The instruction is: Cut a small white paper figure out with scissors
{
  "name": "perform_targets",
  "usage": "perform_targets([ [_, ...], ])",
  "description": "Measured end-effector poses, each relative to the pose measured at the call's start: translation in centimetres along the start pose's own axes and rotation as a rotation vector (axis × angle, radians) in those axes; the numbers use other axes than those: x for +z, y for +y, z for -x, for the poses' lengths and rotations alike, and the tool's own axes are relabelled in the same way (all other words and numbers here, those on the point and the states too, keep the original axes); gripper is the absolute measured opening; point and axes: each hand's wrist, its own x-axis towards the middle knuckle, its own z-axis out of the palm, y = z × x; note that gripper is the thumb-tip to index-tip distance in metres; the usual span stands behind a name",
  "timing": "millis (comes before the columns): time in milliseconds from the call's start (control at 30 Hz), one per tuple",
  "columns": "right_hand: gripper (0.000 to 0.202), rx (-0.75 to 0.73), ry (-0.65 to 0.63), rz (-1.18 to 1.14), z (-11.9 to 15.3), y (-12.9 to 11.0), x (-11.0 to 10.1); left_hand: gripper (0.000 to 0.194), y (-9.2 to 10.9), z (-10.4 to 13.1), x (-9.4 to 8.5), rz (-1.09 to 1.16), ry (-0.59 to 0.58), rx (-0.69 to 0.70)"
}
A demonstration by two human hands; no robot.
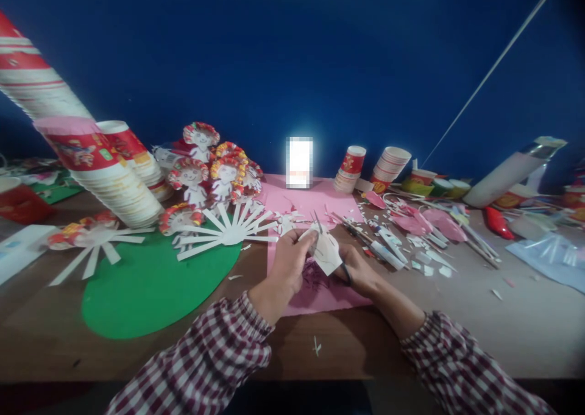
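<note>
Between my fingers and thumb, my left hand (pixel 289 259) pinches a white piece of paper (pixel 327 254) with dark drawn lines on it. My right hand (pixel 360 273) is closed around the dark handles of a pair of scissors (pixel 347 274). The scissor blades point away from me and their tips show just beyond the paper, whose body hides part of them. Under both hands lies a pink sheet (pixel 297 304) with dark scribbles. White paper scraps (pixel 287 221) lie on it past my left hand.
Left of my hands are a green oval sheet (pixel 155 305), a white fan of paper strips (pixel 235 233), decorated paper dolls (pixel 225 177) and tall stacks of paper cups (pixel 98 171). Pens (pixel 386 253), cut scraps (pixel 428 271) and a white cylinder (pixel 507 174) are at right. A bright pixelated rectangle (pixel 299 162) stands behind.
</note>
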Motion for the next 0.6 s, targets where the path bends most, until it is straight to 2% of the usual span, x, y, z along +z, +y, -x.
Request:
perform_targets([
  [367,0.021,-0.027,0.026,-0.026,0.0,-0.3,0.0,0.035,0.3,0.0,0.0,-0.011,-0.027,-0.006],
  [600,0.023,0.037,0.030,-0.033,0.1,0.0,0.0,0.024,1.3,0.0,-0.2,-0.020,-0.104,-0.081],
])
